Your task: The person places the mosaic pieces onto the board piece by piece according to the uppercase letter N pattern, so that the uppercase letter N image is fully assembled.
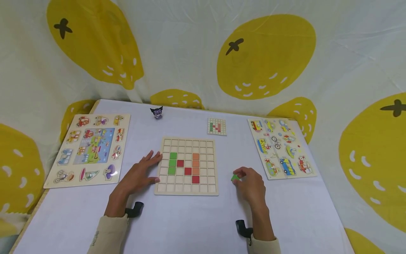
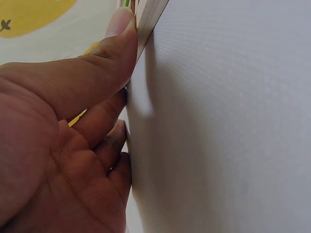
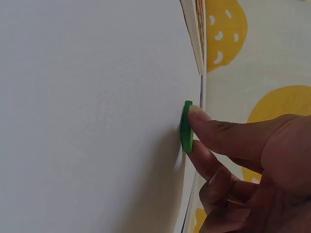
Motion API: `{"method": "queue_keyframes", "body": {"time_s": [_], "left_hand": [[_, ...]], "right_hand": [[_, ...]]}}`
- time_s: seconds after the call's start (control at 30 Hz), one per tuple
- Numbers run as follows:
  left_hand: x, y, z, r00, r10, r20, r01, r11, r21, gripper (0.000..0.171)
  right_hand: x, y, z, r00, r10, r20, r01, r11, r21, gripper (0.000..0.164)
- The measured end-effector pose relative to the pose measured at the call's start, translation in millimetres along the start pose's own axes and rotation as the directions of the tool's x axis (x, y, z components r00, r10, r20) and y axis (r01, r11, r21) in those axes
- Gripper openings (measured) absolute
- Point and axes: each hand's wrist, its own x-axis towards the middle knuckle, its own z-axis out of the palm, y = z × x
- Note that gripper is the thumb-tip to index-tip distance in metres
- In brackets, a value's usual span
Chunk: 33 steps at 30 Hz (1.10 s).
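Note:
A square wooden grid board [image 1: 204, 187] lies in the middle of the white table. In its cells sit a column of green tiles [image 1: 172, 163], a column of orange tiles [image 1: 196, 163] and red tiles [image 1: 188, 171] stepping diagonally down to the right. My left hand [image 1: 137, 176] rests at the board's left side, fingers spread; in the left wrist view the thumb [image 2: 119, 34] touches the board's edge. Right of the board, my right hand [image 1: 252, 185] pinches a green tile [image 3: 187, 128] between thumb and finger, close to the tabletop. Part of that tile is hidden by the fingers.
Behind the board lies a small pattern card [image 1: 217, 127] printed with coloured squares. Picture puzzle boards stand at left [image 1: 71, 180] and right [image 1: 312, 174]. A small dark figurine [image 1: 157, 112] is near the back edge. A lemon-print curtain [image 1: 184, 46] hangs behind the table.

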Motion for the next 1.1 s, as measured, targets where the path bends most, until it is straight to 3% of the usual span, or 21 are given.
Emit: {"method": "queue_keyframes", "body": {"time_s": [0.23, 0.47, 0.77, 1.1], "left_hand": [[-1.0, -0.4, 0.0, 1.0, -0.003, 0.0, 0.003, 1.0, -0.016, 0.094], [-1.0, 0.3, -0.3, 1.0, -0.001, -0.001, 0.001, 1.0, -0.018, 0.094], [-0.4, -1.0, 0.6, 1.0, -0.004, -0.001, 0.004, 1.0, -0.009, 0.095], [-0.8, 0.1, 0.6, 1.0, -0.003, -0.005, 0.003, 1.0, -0.009, 0.095]], "right_hand": [[0, -3, 1, 1.0, -0.004, 0.008, 0.004, 1.0, -0.019, 0.022], [-5, -12, 2, 1.0, -0.019, -0.01, 0.02, 0.999, 0.034, 0.017], [-19, -35, 13, 0.999, -0.046, -0.012, 0.047, 0.992, 0.114, 0.015], [-33, -62, 35, 0.991, -0.135, 0.018, 0.131, 0.98, 0.152, 0.015]]}}
